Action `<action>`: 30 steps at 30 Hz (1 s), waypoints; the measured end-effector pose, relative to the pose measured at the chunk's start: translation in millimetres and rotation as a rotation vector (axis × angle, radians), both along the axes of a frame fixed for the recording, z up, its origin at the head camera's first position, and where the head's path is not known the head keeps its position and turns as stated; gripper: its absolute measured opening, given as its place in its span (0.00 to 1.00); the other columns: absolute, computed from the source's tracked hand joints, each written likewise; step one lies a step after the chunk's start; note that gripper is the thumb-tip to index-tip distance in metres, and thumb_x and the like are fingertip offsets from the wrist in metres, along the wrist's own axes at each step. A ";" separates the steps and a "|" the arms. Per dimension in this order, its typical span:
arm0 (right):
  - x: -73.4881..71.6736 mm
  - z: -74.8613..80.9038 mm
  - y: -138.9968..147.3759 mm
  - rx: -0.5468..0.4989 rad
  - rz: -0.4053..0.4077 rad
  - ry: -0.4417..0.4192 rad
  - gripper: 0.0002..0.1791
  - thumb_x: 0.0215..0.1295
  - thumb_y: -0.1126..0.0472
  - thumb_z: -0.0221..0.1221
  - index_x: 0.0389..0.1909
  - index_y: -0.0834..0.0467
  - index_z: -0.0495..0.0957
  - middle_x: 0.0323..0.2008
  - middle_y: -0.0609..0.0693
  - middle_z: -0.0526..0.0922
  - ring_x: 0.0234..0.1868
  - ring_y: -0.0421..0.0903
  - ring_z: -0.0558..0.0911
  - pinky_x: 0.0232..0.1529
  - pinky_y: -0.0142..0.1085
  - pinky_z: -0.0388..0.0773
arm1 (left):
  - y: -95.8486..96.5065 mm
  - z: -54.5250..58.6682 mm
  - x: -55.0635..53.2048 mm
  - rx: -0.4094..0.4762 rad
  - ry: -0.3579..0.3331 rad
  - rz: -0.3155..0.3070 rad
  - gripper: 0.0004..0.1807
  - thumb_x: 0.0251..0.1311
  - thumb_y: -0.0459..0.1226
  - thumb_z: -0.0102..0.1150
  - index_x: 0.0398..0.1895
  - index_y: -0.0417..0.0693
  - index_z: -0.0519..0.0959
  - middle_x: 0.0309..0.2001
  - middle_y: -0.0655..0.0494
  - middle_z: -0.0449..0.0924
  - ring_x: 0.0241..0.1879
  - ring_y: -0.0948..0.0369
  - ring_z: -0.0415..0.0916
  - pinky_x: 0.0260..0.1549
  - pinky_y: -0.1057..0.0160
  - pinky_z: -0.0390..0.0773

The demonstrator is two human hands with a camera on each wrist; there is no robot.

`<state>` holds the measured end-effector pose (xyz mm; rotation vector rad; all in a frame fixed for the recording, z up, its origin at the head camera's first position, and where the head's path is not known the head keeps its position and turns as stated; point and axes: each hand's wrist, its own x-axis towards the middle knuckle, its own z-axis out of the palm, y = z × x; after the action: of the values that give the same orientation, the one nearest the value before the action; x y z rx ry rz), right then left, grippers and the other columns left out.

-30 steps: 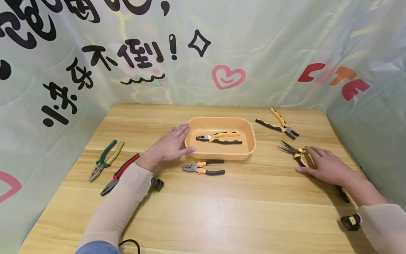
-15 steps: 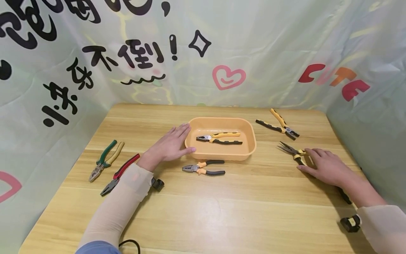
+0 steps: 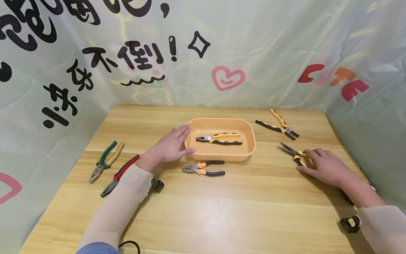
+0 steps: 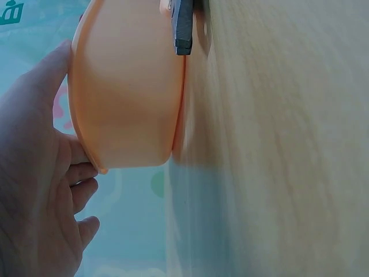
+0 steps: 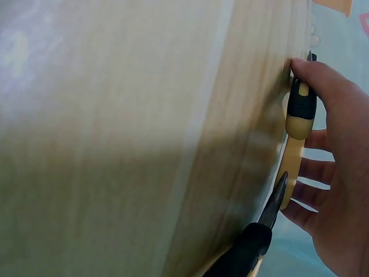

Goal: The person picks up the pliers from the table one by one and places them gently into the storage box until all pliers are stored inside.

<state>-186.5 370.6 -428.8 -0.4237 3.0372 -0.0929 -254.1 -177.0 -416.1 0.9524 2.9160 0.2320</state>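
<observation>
My left hand (image 3: 168, 146) rests at the left end of an orange plastic tray (image 3: 222, 157), thumb at its front corner and fingers along the rim. Inside the tray lie combination pliers (image 3: 219, 137) with yellow-and-black handles. Over at the right, my right hand (image 3: 328, 165) holds the handles of long-nose pliers (image 3: 293, 151), whose tips point left and stand slightly apart. In the right wrist view, the thumb is on the black-and-yellow grip (image 5: 301, 107) and the fingers reach behind the other handle. Orange-and-black pliers (image 3: 203, 168) lie just in front of the tray.
Open yellow-and-black pliers (image 3: 282, 127) lie at the back right. Green-and-yellow pliers (image 3: 104, 162) and red-handled pliers (image 3: 118, 176) lie at the left, the latter partly under my left sleeve. Another black-gripped tool (image 5: 245, 248) lies under my right wrist. A printed curtain (image 3: 253, 42) surrounds the table.
Both hands stay almost where they were. The long-nose pliers have shifted slightly under my right fingers. The tray and the other pliers have not moved.
</observation>
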 end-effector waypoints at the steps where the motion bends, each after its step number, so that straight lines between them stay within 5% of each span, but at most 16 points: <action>1: -0.1 -0.1 0.2 -0.001 0.001 0.000 0.48 0.61 0.30 0.56 0.64 0.68 0.66 0.55 0.73 0.69 0.53 0.74 0.68 0.51 0.68 0.65 | 0.0 -0.1 -0.1 0.000 0.000 0.000 0.55 0.62 0.73 0.25 0.78 0.41 0.40 0.78 0.49 0.35 0.76 0.54 0.33 0.73 0.52 0.37; 30: 0.4 0.6 -1.8 0.015 0.068 0.151 0.40 0.57 0.37 0.64 0.55 0.68 0.73 0.47 0.67 0.75 0.46 0.67 0.74 0.45 0.63 0.71 | 1.2 1.1 0.7 0.010 -0.016 0.008 0.55 0.62 0.73 0.26 0.78 0.41 0.41 0.78 0.49 0.35 0.76 0.55 0.32 0.73 0.54 0.35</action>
<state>-186.1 368.8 -428.3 -0.5560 3.1648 -0.0364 -253.4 -175.8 -414.9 0.9364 2.9070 0.2534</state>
